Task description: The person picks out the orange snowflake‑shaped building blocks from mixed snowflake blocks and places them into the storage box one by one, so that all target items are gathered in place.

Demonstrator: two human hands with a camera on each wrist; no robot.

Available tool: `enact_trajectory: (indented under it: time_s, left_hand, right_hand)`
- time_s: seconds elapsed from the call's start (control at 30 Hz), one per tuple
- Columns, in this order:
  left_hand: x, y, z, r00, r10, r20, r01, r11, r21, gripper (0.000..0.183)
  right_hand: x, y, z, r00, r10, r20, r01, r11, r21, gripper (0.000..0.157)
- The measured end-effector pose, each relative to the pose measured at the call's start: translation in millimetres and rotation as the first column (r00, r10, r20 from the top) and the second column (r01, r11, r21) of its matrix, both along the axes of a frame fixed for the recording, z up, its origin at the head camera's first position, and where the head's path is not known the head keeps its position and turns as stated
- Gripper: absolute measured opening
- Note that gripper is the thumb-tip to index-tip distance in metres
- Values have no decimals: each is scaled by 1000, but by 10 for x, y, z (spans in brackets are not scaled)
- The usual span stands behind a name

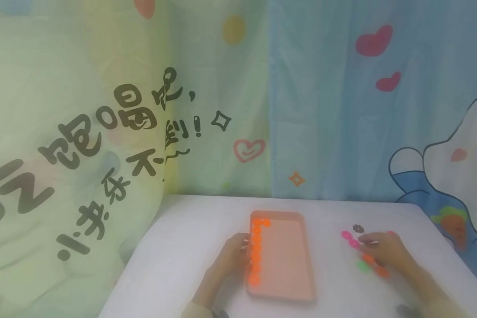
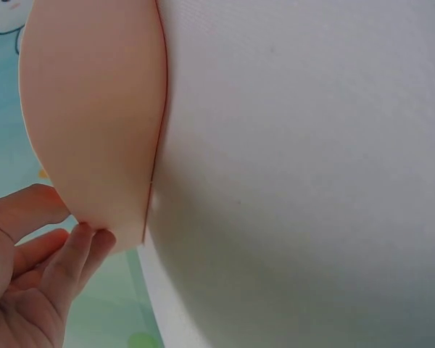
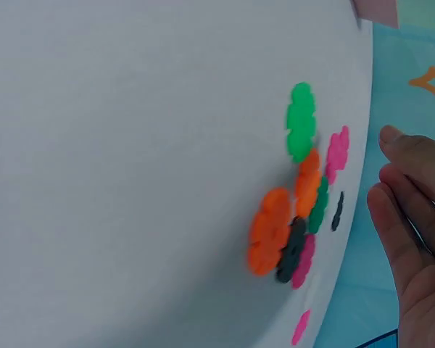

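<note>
My left hand (image 1: 235,254) grips the left wall of a peach tray (image 1: 284,260). In the left wrist view, the thumb goes over the rim while the fingers (image 2: 64,268) touch the outer wall. A column of orange flower-shaped plastic pieces (image 1: 256,249) lines the tray's left side, with another beside it at the far end. Above a loose cluster on the right is my right hand (image 1: 385,251), its fingers (image 3: 391,228) slightly bent and holding nothing. Around it lie orange (image 3: 270,232), bright green (image 3: 301,123), dark green (image 3: 319,206), black (image 3: 291,250) and pink (image 3: 338,154) flower-shaped pieces.
A white table (image 1: 191,229) carries the tray and pieces. Behind it hangs a printed curtain (image 1: 314,110), and its yellow-green side (image 1: 63,88) comes close to the table's left edge.
</note>
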State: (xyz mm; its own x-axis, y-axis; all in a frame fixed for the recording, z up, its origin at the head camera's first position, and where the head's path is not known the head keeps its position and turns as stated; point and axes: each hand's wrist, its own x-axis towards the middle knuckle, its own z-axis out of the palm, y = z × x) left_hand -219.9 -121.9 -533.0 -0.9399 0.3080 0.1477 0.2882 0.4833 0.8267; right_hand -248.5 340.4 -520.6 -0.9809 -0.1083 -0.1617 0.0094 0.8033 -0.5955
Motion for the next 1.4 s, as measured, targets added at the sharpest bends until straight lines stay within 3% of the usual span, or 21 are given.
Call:
enact_trajectory:
  time_s: [0.17, 0.3, 0.63, 0.9, 1.2, 1.4]
  left_hand:
    - [34, -1, 25, 999, 3, 53, -5, 999, 33, 47]
    - [34, 17, 35, 997, 22, 73, -24, 999, 26, 44]
    - [40, 5, 7, 999, 23, 40, -24, 999, 28, 40]
    - [48, 7, 19, 998, 24, 52, -25, 1000, 12, 42]
    - [24, 24, 20, 999, 26, 43, -25, 999, -22, 42]
    - [25, 16, 7, 999, 16, 42, -16, 1000, -6, 45]
  right_hand:
    - [67, 117, -165, 998, 53, -39, -50, 997, 52, 54]
    - [100, 180, -255, 997, 62, -39, -61, 997, 41, 56]
    - [88, 253, -291, 995, 9, 104, -10, 1000, 2, 65]
    - [52, 300, -347, 996, 57, 67, -59, 998, 24, 59]
    - [117, 232, -262, 995, 42, 95, -46, 998, 50, 62]
    - [54, 224, -266, 993, 94, 77, -100, 992, 72, 60]
